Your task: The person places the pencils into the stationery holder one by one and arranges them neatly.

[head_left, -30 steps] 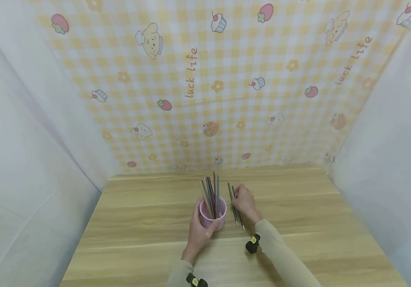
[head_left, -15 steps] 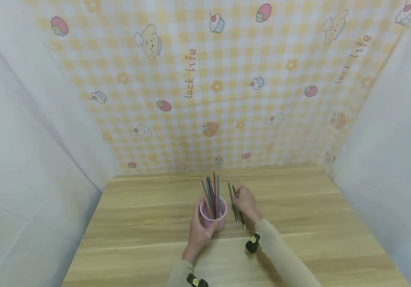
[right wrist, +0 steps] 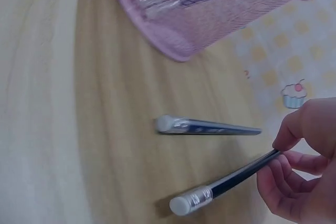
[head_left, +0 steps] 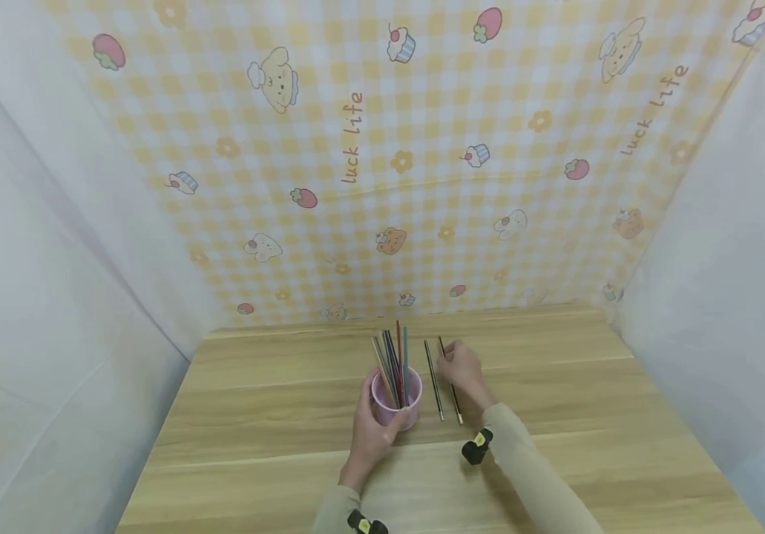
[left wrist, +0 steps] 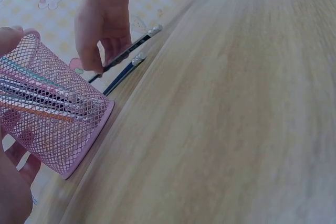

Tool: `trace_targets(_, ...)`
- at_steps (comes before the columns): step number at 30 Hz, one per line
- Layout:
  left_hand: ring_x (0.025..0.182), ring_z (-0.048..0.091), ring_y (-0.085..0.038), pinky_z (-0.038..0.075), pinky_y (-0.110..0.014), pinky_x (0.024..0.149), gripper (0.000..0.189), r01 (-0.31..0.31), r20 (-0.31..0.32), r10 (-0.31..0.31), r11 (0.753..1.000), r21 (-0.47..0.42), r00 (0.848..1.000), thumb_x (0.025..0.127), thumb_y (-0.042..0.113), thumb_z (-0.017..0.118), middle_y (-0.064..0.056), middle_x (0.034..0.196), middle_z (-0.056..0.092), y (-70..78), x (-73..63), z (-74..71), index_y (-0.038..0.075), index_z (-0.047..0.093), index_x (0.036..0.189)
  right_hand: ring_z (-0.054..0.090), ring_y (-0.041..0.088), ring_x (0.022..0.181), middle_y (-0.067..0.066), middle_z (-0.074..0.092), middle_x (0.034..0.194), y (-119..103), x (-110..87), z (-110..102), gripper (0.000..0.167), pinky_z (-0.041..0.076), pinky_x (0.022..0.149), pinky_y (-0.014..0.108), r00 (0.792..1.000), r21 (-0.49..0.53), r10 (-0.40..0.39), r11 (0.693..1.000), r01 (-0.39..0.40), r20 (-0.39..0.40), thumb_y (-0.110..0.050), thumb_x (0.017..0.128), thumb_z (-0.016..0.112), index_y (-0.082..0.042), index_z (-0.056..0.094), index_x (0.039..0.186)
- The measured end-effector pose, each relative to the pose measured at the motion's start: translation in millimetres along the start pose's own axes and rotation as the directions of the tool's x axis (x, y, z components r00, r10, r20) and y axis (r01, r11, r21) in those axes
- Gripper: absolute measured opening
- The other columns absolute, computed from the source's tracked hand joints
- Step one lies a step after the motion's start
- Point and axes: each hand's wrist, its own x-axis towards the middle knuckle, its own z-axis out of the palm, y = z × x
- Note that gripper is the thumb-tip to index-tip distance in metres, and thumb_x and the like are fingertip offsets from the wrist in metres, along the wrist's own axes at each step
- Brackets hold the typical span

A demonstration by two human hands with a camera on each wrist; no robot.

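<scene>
My left hand (head_left: 369,436) grips the side of a pink mesh pencil cup (left wrist: 63,145), its thumb at the front. Several pencils (head_left: 392,362) stand in the cup and lean toward the back, with red, teal, dark and wood-toned shafts among them. To the right of the cup, my right hand (head_left: 464,369) pinches a dark pencil (right wrist: 236,178) between thumb and fingers near its far end. That pencil's white eraser end points toward me, close over the table. A second dark pencil (head_left: 433,380) with a white eraser lies between it and the cup.
The wood-grain table (head_left: 255,430) ends at a yellow checked cloth (head_left: 355,259) hanging behind it. White sheets (head_left: 703,297) hang along both sides. Each sleeve carries a small black wrist camera (head_left: 478,446).
My right hand has shifted slightly to the right with the pinched pencil, widening the gap to the other pencil. The left hand and the cup have stayed in place.
</scene>
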Motion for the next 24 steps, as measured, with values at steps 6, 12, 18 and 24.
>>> trace_targets(6,0.136,0.052,-0.036,0.045,-0.059,0.111,0.092,-0.007,-0.004,0.007,1.000,-0.002,1.000,0.080,0.017,0.083,-0.014,0.153,0.048,0.9,0.1,-0.3,0.014,0.033,0.156,0.071,0.030,0.083,0.024,0.071,0.102,-14.5,-1.6,-13.6,0.034,0.063,0.071,0.037,0.999,0.029,-0.025,0.999,0.026,-0.045,-0.009,0.090,0.063,0.008,0.060,0.120)
trace_targets(12,0.135,0.052,-0.037,0.045,-0.059,0.110,0.092,-0.013,0.004,0.013,1.000,0.002,1.000,0.080,0.018,0.083,-0.015,0.154,0.047,0.4,-1.0,0.9,0.013,0.032,0.157,0.070,0.031,0.087,0.022,0.069,0.105,-28.9,-7.1,-28.2,0.036,0.061,0.071,0.036,0.996,0.030,-0.048,0.998,0.050,-0.070,-0.011,0.091,0.064,0.006,0.060,0.123)
trace_targets(18,0.135,0.052,-0.036,0.045,-0.059,0.110,0.091,-0.014,-0.001,0.014,1.000,0.000,1.000,0.080,0.019,0.083,-0.014,0.152,0.049,0.6,-1.1,0.7,0.013,0.033,0.156,0.071,0.029,0.083,0.022,0.067,0.104,-42.9,-11.7,-44.8,0.037,0.060,0.063,0.028,0.988,0.090,-0.135,0.986,0.142,-0.072,-0.008,0.091,0.063,0.008,0.059,0.124)
trace_targets(24,0.133,0.054,-0.035,0.047,-0.057,0.108,0.090,-0.022,-0.008,0.022,1.000,0.019,1.000,0.080,0.019,0.083,-0.014,0.151,0.051,2.1,-1.1,0.3,0.013,0.034,0.156,0.070,0.030,0.089,0.022,0.063,0.108,-63.5,-18.4,-59.0,0.038,0.062,0.067,0.027,0.980,0.148,-0.193,0.969,0.199,-0.055,-0.008,0.091,0.062,0.007,0.055,0.126)
